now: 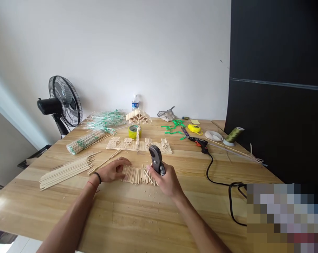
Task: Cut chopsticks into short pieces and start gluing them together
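A row of short cut wooden sticks [134, 175] lies on the table in front of me, with a few sticks crossed at its right end. My left hand [114, 169] rests at the row's left end, thumb and fingers curved and apart, touching the end sticks. In my right hand [167, 178] is a dark metal hand cutter [156, 156], its head pointing up and away; my palm hides its handles. The right thumb is close to the crossed sticks. Just beyond stands a stick-built model with a roofed post [138, 135] on a slatted base [114, 144].
Long sticks [66, 172] and a wrapped stick bundle [85, 141] lie left, near a fan [65, 102]. Behind the model are yellow-green tape [133, 132] and a bottle [135, 103]. A corded glue gun [199, 144], tape measure [194, 129] and thread spool [233, 136] lie right.
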A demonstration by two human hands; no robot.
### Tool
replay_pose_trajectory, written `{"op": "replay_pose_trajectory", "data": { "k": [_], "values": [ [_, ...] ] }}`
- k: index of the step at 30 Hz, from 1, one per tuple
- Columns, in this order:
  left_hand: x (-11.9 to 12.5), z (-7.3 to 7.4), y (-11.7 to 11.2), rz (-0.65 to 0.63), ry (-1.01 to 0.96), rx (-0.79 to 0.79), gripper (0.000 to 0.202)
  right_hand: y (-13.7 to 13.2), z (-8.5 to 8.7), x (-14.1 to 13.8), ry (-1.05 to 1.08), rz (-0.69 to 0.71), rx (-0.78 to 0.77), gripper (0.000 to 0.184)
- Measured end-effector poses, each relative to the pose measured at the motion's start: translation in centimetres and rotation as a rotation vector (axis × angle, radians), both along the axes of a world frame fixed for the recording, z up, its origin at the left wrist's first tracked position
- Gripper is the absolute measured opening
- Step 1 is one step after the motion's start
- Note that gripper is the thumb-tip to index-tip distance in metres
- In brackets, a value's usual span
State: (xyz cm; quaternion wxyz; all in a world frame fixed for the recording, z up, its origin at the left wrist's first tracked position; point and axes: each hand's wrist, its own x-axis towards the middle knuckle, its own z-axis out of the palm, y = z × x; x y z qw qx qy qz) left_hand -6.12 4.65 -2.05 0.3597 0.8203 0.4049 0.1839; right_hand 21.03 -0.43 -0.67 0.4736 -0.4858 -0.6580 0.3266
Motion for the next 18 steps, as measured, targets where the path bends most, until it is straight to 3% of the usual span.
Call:
{"op": "replay_pose_trajectory", "data": {
  "k": [3,8,18],
  "values": [
    [0.1,-0.1,0.0,0.015,0.012,-0.002,0.051,-0.7,1.8,0.4,0.002,-0.013,0.069,0.037],
    [0.2,0.1,-0.3,-0.004,0.048,0.003,0.081,-0.5,3.5,2.3,-0.042,-0.059,0.153,0.035],
    [0.7,-0.3,-1.6,0.083,0.041,0.097,0.066,1.5,-1.9,5.9,-0.129,-0.053,0.21,0.038]
  ]
}}
